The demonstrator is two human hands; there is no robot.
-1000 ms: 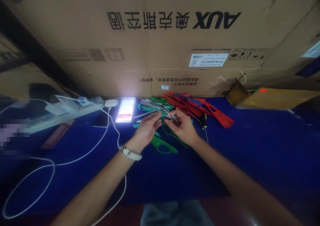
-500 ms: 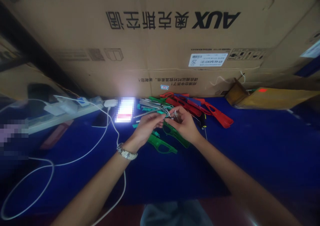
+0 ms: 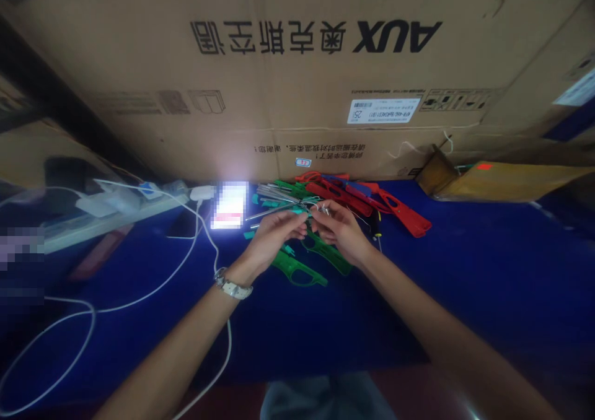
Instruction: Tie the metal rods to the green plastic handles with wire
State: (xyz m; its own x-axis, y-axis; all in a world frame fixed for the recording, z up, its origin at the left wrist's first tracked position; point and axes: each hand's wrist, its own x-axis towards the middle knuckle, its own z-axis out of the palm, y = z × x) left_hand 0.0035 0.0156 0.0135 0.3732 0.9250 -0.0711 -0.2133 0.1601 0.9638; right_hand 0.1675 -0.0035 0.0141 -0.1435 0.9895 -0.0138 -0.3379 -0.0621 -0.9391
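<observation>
My left hand [image 3: 274,237], with a watch at the wrist, and my right hand [image 3: 339,231] meet above a blue table top [image 3: 465,284]. Both pinch a small bundle of thin metal wire pieces [image 3: 316,209] between their fingertips. The fingers of both hands are closed around it. Under the hands lie green plastic frames [image 3: 297,270]. Red plastic frames [image 3: 400,212] lie just beyond my right hand, and several thin metal rods [image 3: 274,194] lie beyond my left.
A large cardboard box [image 3: 307,73] stands along the back. A lit phone [image 3: 229,205] lies left of the hands, with a white cable [image 3: 153,290] and a power strip [image 3: 106,212]. A wooden block [image 3: 502,181] is at back right.
My hands have drawn closer together, fingertips now touching around the wire pieces. The view has shifted slightly; the rest is unchanged.
</observation>
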